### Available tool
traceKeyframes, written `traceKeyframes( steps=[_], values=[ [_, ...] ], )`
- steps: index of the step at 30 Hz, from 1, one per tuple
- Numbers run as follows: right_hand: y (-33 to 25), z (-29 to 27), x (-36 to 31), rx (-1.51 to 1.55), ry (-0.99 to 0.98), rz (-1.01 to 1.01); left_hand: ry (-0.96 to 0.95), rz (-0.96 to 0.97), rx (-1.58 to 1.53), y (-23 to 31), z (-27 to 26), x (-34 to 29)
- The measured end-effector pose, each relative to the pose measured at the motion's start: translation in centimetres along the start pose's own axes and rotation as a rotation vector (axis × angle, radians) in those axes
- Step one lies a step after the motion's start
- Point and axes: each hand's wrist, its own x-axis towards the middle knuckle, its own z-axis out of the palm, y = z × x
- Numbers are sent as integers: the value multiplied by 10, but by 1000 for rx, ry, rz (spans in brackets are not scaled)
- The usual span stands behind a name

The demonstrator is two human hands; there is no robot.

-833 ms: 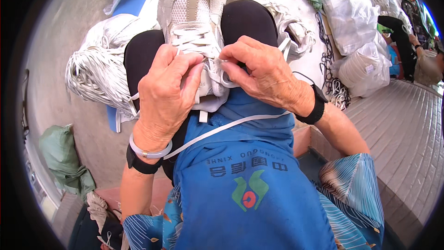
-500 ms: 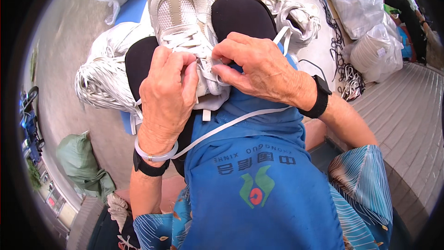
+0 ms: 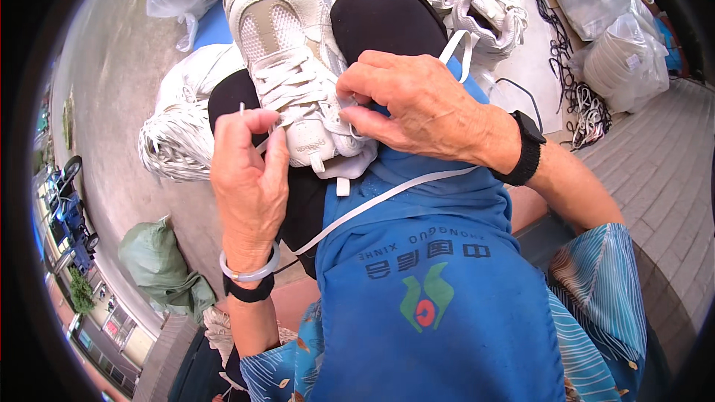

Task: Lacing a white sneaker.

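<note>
A white and beige sneaker (image 3: 272,26) rests on my lap, its toe pointing away and its heel toward me. A white shoelace (image 3: 287,78) criss-crosses its upper. My left hand (image 3: 249,179) is beside the shoe's left edge, thumb and forefinger closed on the lace; a short lace tip sticks up above the fingers. On the shoe's other side, my right hand (image 3: 428,108) is pinched at the eyelet row by the tongue. What lies between those fingertips is mostly hidden. A long white cord (image 3: 380,199) crosses the blue apron (image 3: 439,327) on my lap.
Beyond my knees lie several white sneakers (image 3: 488,22). A thick bundle of white laces (image 3: 175,152) is at left. Clear plastic bags (image 3: 625,67) and dark cords (image 3: 547,11) lie at right. A green sack (image 3: 160,260) stands on the floor at lower left.
My left hand has drawn away from the shoe's middle to its left side, uncovering the tongue. My right hand stays at the right eyelets. The whole view has shifted slightly.
</note>
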Motion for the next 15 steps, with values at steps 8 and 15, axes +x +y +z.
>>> traceKeyframes(
  steps=[8, 15],
  values=[
    [-14, 0, 10, -123, -21, -108, 97, 303, 220, -11, 5, -5],
    [-28, 6, 22, -352, -164, -131, 30, 224, 174, -10, 5, -4]
  ],
)
